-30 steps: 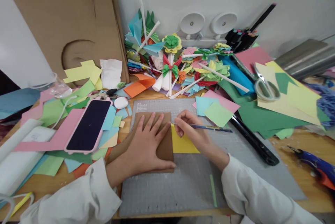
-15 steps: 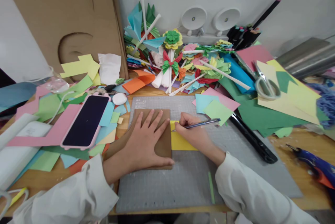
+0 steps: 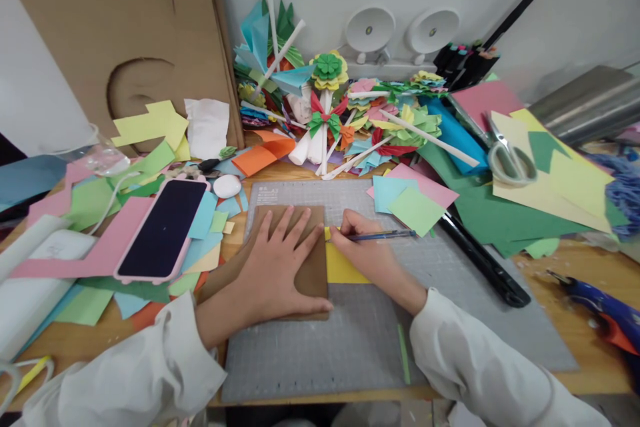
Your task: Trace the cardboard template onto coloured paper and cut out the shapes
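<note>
The left hand [image 3: 277, 270] lies spread on brown cardboard [image 3: 313, 284], yellow paper [image 3: 345, 268] shows at its right edge on the grey mat [image 3: 310, 360], and the right hand [image 3: 367, 255] pinches a pen [image 3: 387, 236], apparently marking, which calls for steady cardboard

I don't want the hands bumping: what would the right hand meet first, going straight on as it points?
Most likely the edge of the cardboard, then the left hand at its index finger. The pen in the right hand may already touch that edge; depth is unclear.
</note>
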